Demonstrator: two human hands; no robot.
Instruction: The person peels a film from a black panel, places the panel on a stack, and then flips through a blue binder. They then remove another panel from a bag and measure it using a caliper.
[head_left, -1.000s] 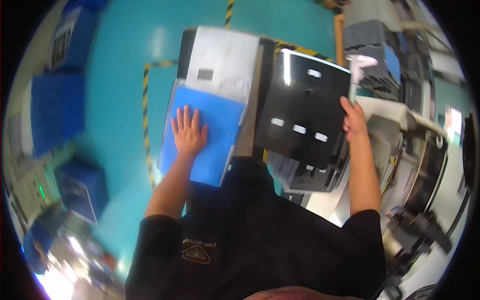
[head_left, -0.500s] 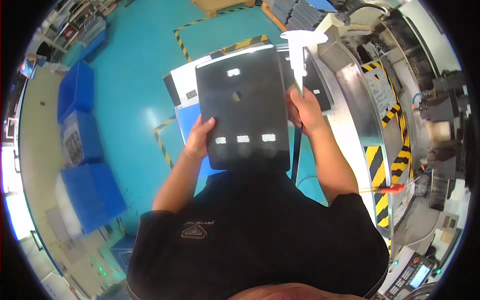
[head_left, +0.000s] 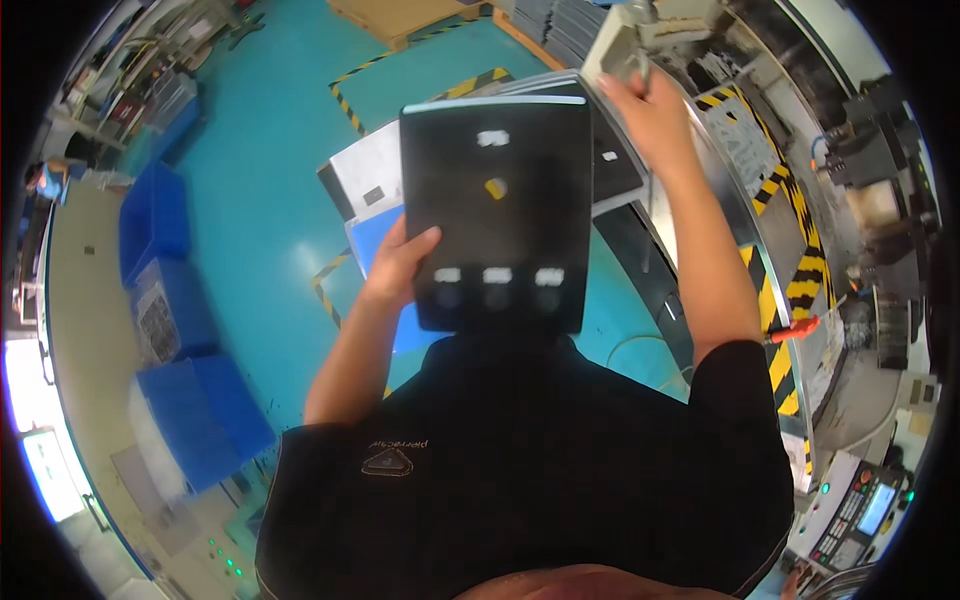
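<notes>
A flat black rectangular panel (head_left: 497, 210) with small pale cut-outs is held up in front of my chest. My left hand (head_left: 398, 265) grips its left edge, thumb on the front face. My right hand (head_left: 652, 105) is raised high at the upper right, closed on a pale grey tool (head_left: 618, 45) that looks like a large caliper. Behind the panel lie a blue sheet (head_left: 380, 245) and a white sheet (head_left: 365, 175) on a low stack, partly hidden by the panel.
Blue crates (head_left: 160, 220) stand on the teal floor at the left, another blue crate (head_left: 205, 420) lower down. Yellow-black hazard stripes (head_left: 800, 270) edge a machine at the right. A control panel with lit buttons (head_left: 860, 510) sits at the lower right. A wooden pallet (head_left: 400, 15) lies at the top.
The black panel has been lifted off the stack and held up by my left hand. My right hand let go of its right edge and rose higher with the pale tool.
</notes>
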